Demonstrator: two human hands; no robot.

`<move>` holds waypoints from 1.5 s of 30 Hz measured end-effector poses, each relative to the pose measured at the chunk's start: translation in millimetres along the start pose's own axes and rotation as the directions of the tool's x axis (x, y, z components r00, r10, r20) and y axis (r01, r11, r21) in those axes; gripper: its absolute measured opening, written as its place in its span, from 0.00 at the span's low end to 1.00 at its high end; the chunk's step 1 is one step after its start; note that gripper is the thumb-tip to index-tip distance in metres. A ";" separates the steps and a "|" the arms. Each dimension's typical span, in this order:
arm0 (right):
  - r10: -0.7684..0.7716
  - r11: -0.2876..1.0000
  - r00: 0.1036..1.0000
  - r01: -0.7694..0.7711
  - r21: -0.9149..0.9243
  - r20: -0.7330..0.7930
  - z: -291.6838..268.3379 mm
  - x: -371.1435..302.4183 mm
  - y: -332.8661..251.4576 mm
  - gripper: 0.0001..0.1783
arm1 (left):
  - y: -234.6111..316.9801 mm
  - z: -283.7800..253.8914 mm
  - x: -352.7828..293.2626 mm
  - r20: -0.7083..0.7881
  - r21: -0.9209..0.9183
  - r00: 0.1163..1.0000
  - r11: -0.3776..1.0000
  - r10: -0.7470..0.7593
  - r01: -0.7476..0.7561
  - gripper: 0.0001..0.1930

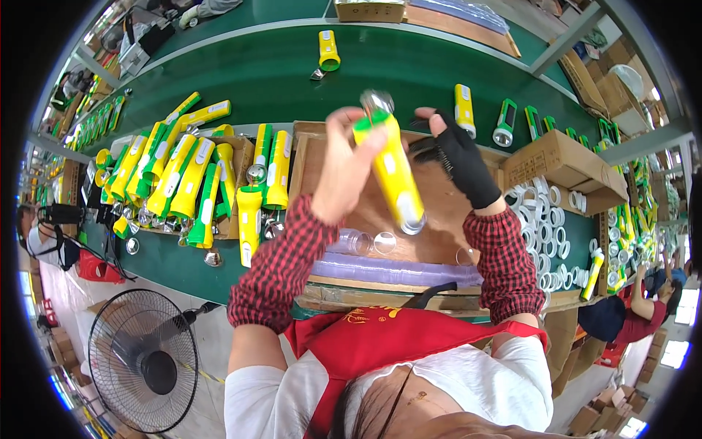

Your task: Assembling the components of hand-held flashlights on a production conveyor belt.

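My left hand [345, 167] is closed around the green upper end of a yellow and green flashlight [397, 179], holding it tilted above a shallow wooden tray. A shiny reflector piece [377, 101] shows at the flashlight's far end, blurred. Just right of it is my right hand [461, 159] in a black fingerless glove, fingers apart and nothing visible in them. In the tray below, a long row of stacked clear lenses [395, 269] lies along the near side, with a loose clear disc [385, 243] beside it.
Many yellow and green flashlights [172, 175] crowd the left, some with reflectors dangling. White rings [545, 238] are heaped on the right before a cardboard box [563, 164]. Single flashlights stand on the green conveyor belt [248, 66]. A black fan [146, 358] is at lower left; a co-worker [636, 311] is far right.
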State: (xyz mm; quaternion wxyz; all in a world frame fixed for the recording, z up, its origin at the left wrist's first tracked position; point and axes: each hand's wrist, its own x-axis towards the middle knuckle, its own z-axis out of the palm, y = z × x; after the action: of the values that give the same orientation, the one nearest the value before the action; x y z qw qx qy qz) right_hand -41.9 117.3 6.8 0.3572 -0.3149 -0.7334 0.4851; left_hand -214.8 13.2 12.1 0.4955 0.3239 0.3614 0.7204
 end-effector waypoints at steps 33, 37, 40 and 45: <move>-0.107 0.914 0.988 0.143 -0.381 0.112 19.2 -147.4 18.1 0.25 | -63.7 -19.3 -156.5 0.231 0.087 0.792 0.822 -0.566 0.562 0.15; -0.032 0.986 0.942 0.085 -0.146 0.335 19.2 -179.4 -15.1 0.18 | -63.3 -19.4 -156.6 0.220 -0.015 0.789 0.807 -0.573 0.590 0.23; -0.113 0.946 0.942 0.199 -0.257 0.317 26.8 -190.6 -13.9 0.15 | -60.5 -13.2 -156.8 0.208 0.092 0.781 0.807 -0.589 0.584 0.24; 0.069 0.967 0.982 -0.023 -0.253 0.175 1.0 -198.6 -17.8 0.18 | -59.8 -9.9 -154.3 0.278 0.173 0.705 0.756 -0.653 0.631 0.19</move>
State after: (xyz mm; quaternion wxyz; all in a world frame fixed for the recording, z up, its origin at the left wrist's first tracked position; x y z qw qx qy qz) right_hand 63.8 -49.6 -20.2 0.2345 -0.3285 -0.8109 0.4239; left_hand -148.1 -120.3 -60.2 0.7562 0.3066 0.3886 0.4279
